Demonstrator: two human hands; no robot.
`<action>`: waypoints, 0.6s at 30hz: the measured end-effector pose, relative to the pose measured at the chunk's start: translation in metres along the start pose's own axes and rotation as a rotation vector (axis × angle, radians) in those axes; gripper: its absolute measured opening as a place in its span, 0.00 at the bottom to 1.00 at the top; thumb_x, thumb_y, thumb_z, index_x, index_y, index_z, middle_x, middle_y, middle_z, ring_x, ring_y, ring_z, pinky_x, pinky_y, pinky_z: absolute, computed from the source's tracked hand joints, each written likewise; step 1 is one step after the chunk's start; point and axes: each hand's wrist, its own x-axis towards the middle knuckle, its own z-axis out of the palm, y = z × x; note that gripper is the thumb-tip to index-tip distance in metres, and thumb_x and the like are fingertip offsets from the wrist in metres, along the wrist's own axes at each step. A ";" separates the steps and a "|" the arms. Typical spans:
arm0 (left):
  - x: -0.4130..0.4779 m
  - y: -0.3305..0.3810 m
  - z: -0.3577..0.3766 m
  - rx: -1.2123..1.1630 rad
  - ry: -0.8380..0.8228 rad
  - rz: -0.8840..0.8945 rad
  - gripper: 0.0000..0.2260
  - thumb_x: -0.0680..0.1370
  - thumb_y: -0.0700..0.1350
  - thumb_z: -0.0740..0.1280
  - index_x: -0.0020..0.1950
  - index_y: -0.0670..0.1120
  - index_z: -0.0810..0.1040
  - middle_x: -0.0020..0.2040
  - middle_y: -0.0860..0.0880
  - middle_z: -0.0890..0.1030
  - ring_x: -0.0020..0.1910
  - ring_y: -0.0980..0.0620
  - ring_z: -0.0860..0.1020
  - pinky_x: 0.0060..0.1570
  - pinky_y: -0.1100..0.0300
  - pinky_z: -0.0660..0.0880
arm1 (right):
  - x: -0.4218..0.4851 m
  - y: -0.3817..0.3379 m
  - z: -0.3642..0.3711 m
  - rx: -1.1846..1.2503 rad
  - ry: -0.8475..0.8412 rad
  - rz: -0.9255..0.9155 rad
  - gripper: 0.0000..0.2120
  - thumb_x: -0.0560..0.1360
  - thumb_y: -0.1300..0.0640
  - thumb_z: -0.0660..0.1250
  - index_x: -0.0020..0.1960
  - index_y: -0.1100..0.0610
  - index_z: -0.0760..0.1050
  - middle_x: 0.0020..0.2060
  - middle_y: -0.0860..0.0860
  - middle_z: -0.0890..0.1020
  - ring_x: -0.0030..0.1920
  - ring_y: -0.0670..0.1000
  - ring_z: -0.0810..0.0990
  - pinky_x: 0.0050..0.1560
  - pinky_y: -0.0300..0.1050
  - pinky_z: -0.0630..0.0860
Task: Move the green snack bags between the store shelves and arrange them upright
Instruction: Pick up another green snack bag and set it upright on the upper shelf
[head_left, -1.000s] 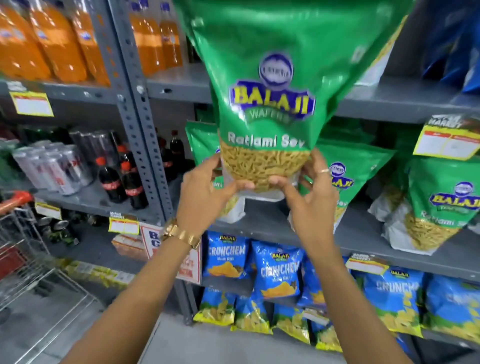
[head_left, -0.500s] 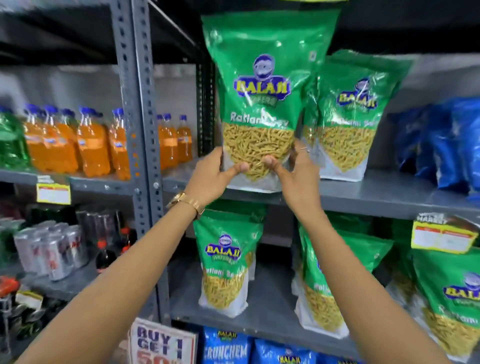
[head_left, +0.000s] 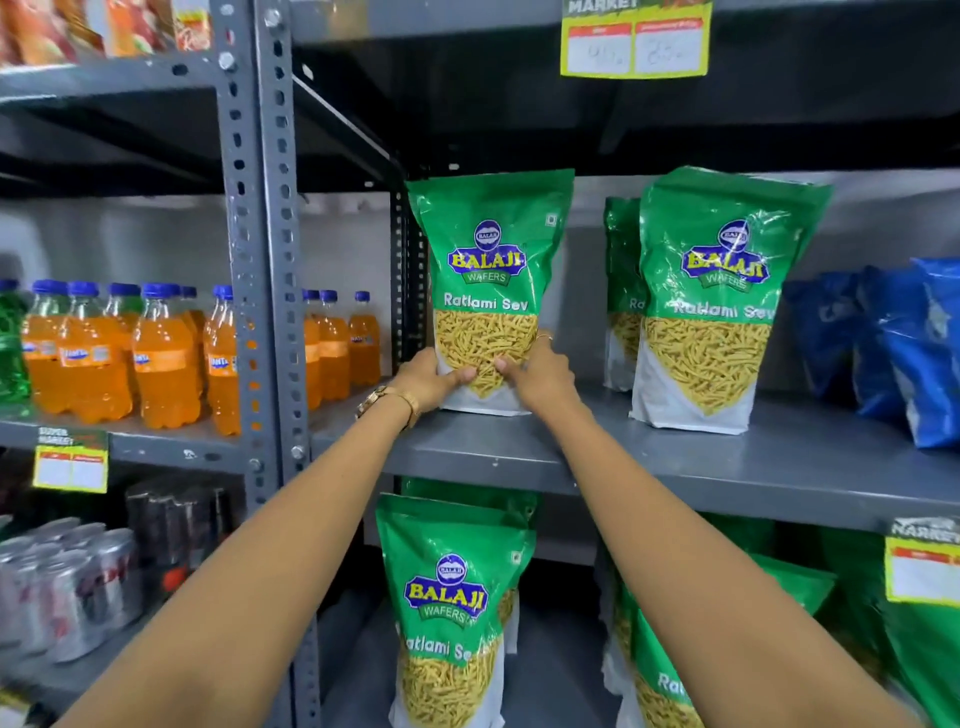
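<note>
A green Ratlami Sev snack bag (head_left: 488, 270) stands upright at the left end of the upper grey shelf (head_left: 519, 452), its base on the shelf. My left hand (head_left: 428, 382) grips its lower left corner and my right hand (head_left: 535, 376) its lower right, thumbs on the front. To its right two more green bags (head_left: 711, 296) stand upright, one behind the other. On the shelf below, another green bag (head_left: 447, 608) stands at the left and several more (head_left: 675, 670) lean at the right, partly hidden by my right arm.
Blue snack bags (head_left: 904, 353) fill the upper shelf's right end. A perforated grey upright (head_left: 265, 249) splits the bays; orange soda bottles (head_left: 156, 358) and cans (head_left: 67, 587) sit left of it. Price tags (head_left: 634, 41) hang from the shelf edges.
Both hands carried the green bag up from the lower shelf level, moved it back onto the upper shelf and set its base down. The view tilted upward.
</note>
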 end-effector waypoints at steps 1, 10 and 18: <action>0.004 -0.002 0.000 -0.007 0.003 -0.013 0.22 0.77 0.54 0.67 0.66 0.42 0.74 0.66 0.42 0.78 0.65 0.42 0.75 0.65 0.53 0.71 | 0.003 0.000 0.003 -0.001 0.000 -0.001 0.26 0.77 0.48 0.65 0.66 0.62 0.62 0.63 0.65 0.76 0.64 0.67 0.74 0.58 0.54 0.72; 0.013 -0.016 0.004 -0.089 0.065 0.026 0.19 0.78 0.50 0.67 0.67 0.45 0.73 0.65 0.45 0.78 0.59 0.49 0.73 0.56 0.59 0.65 | 0.011 0.005 0.012 0.050 0.002 -0.033 0.27 0.76 0.50 0.67 0.69 0.60 0.61 0.62 0.65 0.77 0.63 0.67 0.75 0.57 0.52 0.72; 0.011 -0.025 -0.004 -0.301 -0.028 -0.012 0.17 0.75 0.48 0.71 0.62 0.47 0.75 0.68 0.44 0.77 0.67 0.47 0.73 0.72 0.50 0.65 | -0.001 0.008 0.006 0.061 0.003 -0.089 0.30 0.75 0.49 0.69 0.70 0.59 0.62 0.60 0.64 0.78 0.61 0.66 0.76 0.56 0.52 0.73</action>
